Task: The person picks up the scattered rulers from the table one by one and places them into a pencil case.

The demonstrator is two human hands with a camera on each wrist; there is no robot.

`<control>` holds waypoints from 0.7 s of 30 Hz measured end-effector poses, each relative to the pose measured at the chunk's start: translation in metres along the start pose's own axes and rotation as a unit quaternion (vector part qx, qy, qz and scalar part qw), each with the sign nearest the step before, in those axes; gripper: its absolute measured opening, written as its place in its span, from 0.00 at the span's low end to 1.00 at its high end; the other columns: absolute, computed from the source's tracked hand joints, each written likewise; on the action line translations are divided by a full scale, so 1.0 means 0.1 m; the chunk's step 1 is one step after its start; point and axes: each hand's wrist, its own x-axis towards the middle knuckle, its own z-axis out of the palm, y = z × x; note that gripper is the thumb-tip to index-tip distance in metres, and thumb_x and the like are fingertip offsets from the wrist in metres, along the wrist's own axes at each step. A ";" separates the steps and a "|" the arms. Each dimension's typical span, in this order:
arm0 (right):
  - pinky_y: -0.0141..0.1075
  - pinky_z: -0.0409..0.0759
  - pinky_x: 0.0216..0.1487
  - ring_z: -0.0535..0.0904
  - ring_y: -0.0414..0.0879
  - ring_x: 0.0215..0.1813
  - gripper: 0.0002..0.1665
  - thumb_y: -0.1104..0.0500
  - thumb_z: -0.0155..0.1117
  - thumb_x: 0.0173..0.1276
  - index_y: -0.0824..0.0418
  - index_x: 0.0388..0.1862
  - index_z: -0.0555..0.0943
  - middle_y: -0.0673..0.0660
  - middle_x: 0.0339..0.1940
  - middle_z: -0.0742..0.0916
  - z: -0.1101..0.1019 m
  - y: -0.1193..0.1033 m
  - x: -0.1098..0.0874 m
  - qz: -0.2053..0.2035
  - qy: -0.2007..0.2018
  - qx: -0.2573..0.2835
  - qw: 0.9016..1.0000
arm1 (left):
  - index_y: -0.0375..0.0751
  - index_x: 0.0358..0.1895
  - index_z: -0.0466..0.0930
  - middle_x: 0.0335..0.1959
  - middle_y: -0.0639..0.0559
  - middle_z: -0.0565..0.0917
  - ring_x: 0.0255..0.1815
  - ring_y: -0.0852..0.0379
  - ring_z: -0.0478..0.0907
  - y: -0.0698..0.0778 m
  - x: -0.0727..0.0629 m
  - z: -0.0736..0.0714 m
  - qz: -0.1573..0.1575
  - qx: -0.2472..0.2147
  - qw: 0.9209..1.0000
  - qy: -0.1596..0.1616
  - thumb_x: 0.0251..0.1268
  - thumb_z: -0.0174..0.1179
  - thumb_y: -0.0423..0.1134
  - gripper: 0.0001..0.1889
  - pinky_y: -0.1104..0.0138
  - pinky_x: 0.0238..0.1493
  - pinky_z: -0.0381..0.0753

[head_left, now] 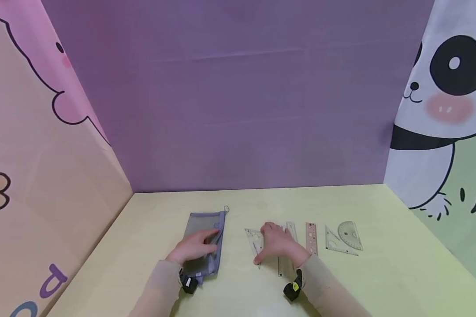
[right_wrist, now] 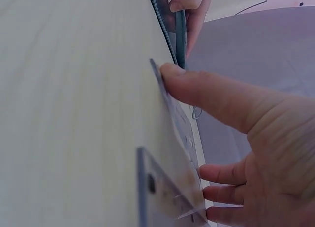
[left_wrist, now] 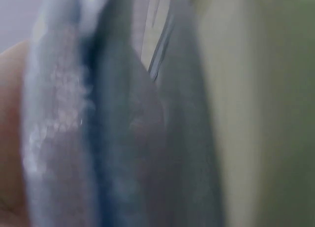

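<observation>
While the left grip pinches a purplish pouch, the spread right grip touches a clear triangle.

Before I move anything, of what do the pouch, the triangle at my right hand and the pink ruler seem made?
Pouch: probably soft mesh or cloth, matte grey with purple edging; its side bends.
Triangle: likely smooth clear plastic; the table shows through.
Pink ruler: perhaps plastic, flat and straight-edged; gloss unclear.

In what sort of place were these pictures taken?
Probably a staged recording booth: a pale tabletop is surrounded on three sides by a plain purple backdrop and cartoon-printed side panels, one showing a panda.
</observation>
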 end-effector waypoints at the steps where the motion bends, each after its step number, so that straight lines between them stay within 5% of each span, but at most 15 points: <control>1: 0.68 0.58 0.60 0.71 0.59 0.61 0.52 0.40 0.83 0.35 0.65 0.56 0.73 0.60 0.59 0.76 0.00 0.00 0.00 -0.003 -0.002 0.000 1.000 | 0.43 0.69 0.68 0.32 0.52 0.73 0.32 0.55 0.68 -0.01 0.00 0.01 -0.001 0.002 1.000 0.000 0.55 0.59 0.41 0.34 0.61 0.28 0.66; 12: 0.67 0.60 0.59 0.71 0.59 0.61 0.52 0.40 0.82 0.36 0.65 0.56 0.73 0.61 0.60 0.75 -0.05 0.06 0.01 -0.009 0.004 -0.015 1.000 | 0.45 0.70 0.67 0.35 0.52 0.75 0.31 0.55 0.69 0.01 0.08 0.01 0.006 0.014 1.000 -0.001 0.53 0.58 0.41 0.35 0.62 0.28 0.67; 21: 0.69 0.53 0.62 0.69 0.62 0.65 0.61 0.41 0.82 0.38 0.65 0.68 0.68 0.63 0.65 0.74 -0.03 0.02 0.00 0.005 0.009 -0.026 1.000 | 0.44 0.69 0.68 0.33 0.52 0.73 0.32 0.55 0.68 -0.05 0.04 0.03 0.004 0.006 1.000 -0.003 0.53 0.59 0.41 0.35 0.61 0.29 0.66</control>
